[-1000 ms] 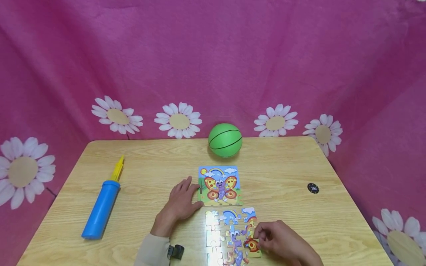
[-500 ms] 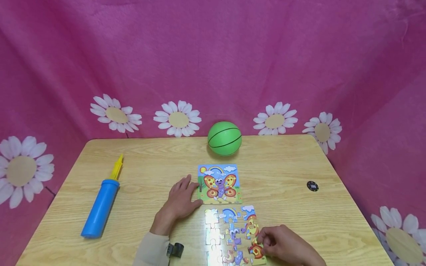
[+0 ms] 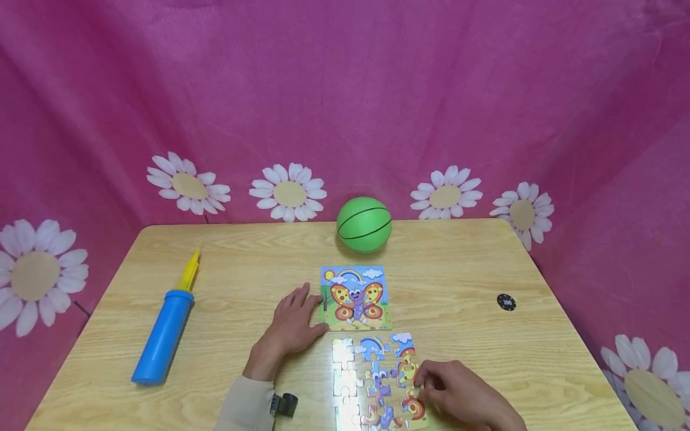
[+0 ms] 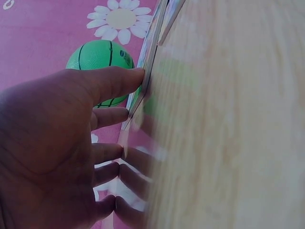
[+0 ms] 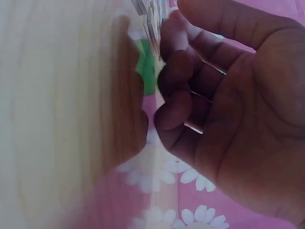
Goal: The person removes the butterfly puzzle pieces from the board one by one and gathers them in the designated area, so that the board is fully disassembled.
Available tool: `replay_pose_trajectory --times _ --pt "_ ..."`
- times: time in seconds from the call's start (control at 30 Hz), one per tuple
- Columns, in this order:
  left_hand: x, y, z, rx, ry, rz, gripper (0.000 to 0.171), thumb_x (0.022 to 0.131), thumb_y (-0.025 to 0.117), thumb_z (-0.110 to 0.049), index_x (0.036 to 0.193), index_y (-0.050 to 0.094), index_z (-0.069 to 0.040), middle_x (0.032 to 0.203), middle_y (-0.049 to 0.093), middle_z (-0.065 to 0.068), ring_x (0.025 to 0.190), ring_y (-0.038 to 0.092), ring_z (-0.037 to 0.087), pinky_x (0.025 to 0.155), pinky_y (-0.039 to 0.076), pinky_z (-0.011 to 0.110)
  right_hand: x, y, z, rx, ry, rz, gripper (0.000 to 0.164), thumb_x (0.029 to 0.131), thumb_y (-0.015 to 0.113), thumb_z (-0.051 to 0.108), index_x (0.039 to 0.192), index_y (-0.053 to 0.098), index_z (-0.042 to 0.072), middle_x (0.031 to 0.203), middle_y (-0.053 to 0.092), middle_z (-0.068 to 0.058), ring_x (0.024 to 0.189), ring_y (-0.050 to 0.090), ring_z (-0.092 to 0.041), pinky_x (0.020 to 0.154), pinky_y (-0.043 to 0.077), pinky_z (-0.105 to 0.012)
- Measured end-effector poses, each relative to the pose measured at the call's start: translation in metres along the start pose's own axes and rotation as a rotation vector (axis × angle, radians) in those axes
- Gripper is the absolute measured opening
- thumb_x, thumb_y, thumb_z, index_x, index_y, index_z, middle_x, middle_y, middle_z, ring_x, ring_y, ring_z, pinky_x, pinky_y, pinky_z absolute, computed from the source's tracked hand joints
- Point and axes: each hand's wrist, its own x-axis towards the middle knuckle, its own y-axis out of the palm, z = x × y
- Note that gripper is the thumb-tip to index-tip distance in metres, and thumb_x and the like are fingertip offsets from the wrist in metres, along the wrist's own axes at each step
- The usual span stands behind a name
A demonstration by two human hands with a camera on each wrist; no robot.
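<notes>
My left hand (image 3: 293, 326) lies on the table with its fingers spread, thumb and index finger at the left edge of a square butterfly picture board (image 3: 358, 299). In the left wrist view, the thumb (image 4: 114, 82) touches the board's edge. Nearer me lie jigsaw puzzle pieces (image 3: 380, 383) in three columns with gaps between them; glare whitens the left column. My right hand (image 3: 466, 392) has its fingers curled, the tips pinching a red-and-yellow puzzle piece (image 3: 414, 408) at the lower right. In the right wrist view, piece edges (image 5: 152, 29) show beside the curled fingers.
A green ball (image 3: 364, 224) sits at the back of the table. To the left lies a blue pump (image 3: 163, 338) with a yellow nozzle, and to the right a black chip (image 3: 506, 302) marked 100. A pink flowered cloth (image 3: 345, 108) hangs behind and at both sides.
The lower right puzzle piece shifted right and down under my right hand, then came slightly back left against the piece above it. My left hand has stayed in place.
</notes>
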Motion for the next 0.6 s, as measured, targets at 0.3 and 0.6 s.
replay_pose_trajectory --times 0.3,0.6 --pt "-0.002 0.004 0.004 -0.013 0.006 -0.018 0.06 0.09 0.062 -0.042 0.142 0.045 -0.016 0.16 0.024 0.014 0.148 0.02 0.035 0.118 0.018 0.055 0.021 0.005 0.015 -0.034 -0.091 -0.246 0.008 0.089 0.069 0.017 0.096 0.066 0.021 0.085 0.06 0.01 0.077 0.053 -0.002 0.069 0.046 -0.02" --pt "-0.005 0.004 0.008 -0.058 -0.002 -0.019 0.06 0.093 0.058 -0.041 0.145 0.043 -0.013 0.159 0.027 0.012 0.148 0.023 0.033 0.119 0.023 0.05 0.042 0.009 0.022 -0.278 -0.015 -0.427 0.043 0.089 0.069 0.029 0.129 0.058 0.02 0.133 0.053 0.001 0.125 0.048 -0.021 0.103 0.043 -0.046"
